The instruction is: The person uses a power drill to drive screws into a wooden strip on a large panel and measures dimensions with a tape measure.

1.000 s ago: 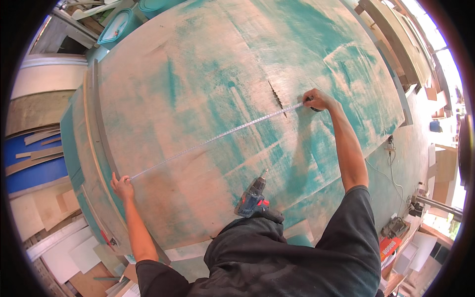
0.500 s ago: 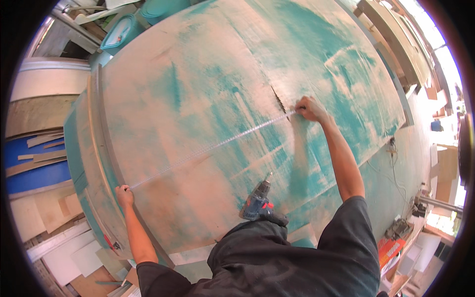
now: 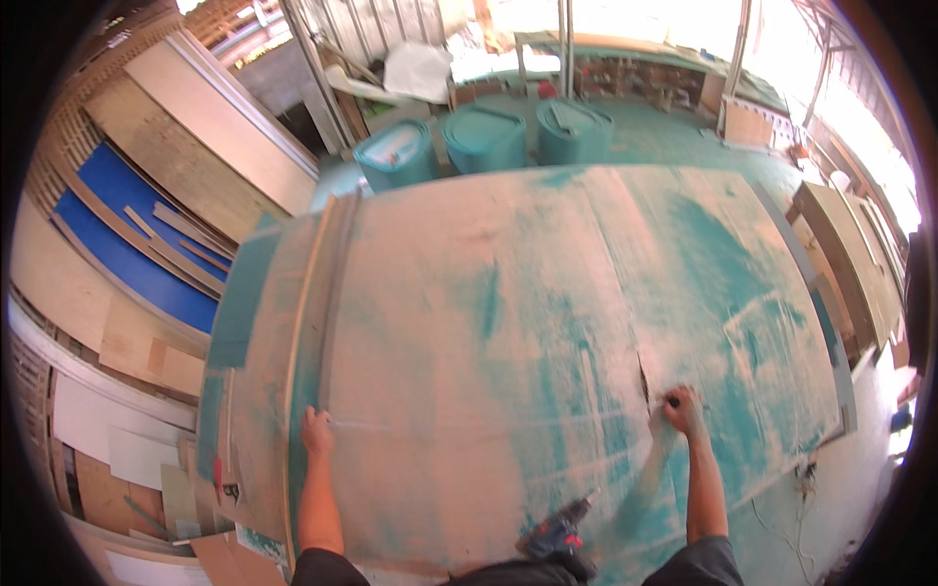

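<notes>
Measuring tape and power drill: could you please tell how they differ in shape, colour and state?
The measuring tape is a long, thin, pale strip, while the power drill is compact and dark with red parts. The measuring tape stretches between the left hand and right hand; neither holds the power drill. Both appear against the teal-stained board.

Strong daylight is flooding in through the open far side and along the right edge, washing out much of the view beyond the metal posts [image 3: 566,59]. Three teal bins [image 3: 484,146] are standing on the teal-tinged floor [image 3: 664,151] beyond the tabletop [image 3: 420,293], with a ribbed, pale wall [image 3: 381,24] rising behind. Wooden boards [image 3: 186,156] and a blue panel [image 3: 122,200] are lining the left side.
</notes>
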`<state>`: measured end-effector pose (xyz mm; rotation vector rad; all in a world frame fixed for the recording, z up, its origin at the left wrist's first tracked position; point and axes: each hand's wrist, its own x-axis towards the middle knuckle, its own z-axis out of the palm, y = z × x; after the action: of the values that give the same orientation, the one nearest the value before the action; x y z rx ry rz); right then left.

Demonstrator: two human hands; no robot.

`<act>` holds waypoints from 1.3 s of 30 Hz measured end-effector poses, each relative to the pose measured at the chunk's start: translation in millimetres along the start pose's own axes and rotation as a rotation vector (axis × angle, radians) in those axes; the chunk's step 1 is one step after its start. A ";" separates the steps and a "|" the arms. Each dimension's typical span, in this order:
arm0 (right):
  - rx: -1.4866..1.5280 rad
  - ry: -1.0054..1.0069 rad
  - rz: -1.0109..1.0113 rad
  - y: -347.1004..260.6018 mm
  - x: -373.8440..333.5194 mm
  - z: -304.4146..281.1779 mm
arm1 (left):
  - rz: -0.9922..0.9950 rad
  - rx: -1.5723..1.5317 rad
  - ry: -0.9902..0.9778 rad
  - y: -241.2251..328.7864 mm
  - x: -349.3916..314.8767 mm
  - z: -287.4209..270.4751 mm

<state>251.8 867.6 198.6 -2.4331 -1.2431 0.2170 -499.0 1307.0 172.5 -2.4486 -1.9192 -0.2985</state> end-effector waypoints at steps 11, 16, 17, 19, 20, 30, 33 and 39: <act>-0.115 0.223 0.013 -22.1 -27.6 -6.8 | 0.008 -0.101 0.017 4.1 -6.4 7.3; -0.180 0.128 0.005 -17.3 -10.3 -1.2 | -0.023 -0.049 0.057 -5.5 -13.9 9.7; -0.193 0.120 0.008 -16.4 -8.6 -2.5 | -0.035 -0.041 0.016 2.7 -12.7 2.0; -0.203 0.110 0.009 -18.9 -4.4 -1.7 | -0.177 -0.124 -0.115 13.9 -7.3 -11.9; -0.217 0.099 0.011 -16.4 -6.2 -3.9 | -0.230 -0.142 -0.166 20.3 -5.7 -14.4; -0.192 0.075 0.016 -9.8 -9.2 -2.3 | -0.130 0.016 -0.191 27.8 -5.7 -24.8; -0.181 0.086 0.013 -12.7 -11.7 -0.6 | -0.156 0.067 -0.172 28.6 -5.2 -18.1; -0.194 0.113 0.012 -16.6 -9.8 -1.7 | -0.139 0.040 -0.252 32.0 -2.4 -35.9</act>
<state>234.2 867.9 206.6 -2.5764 -1.2515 -0.0398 -473.7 1292.2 210.8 -2.4336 -2.1720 0.0512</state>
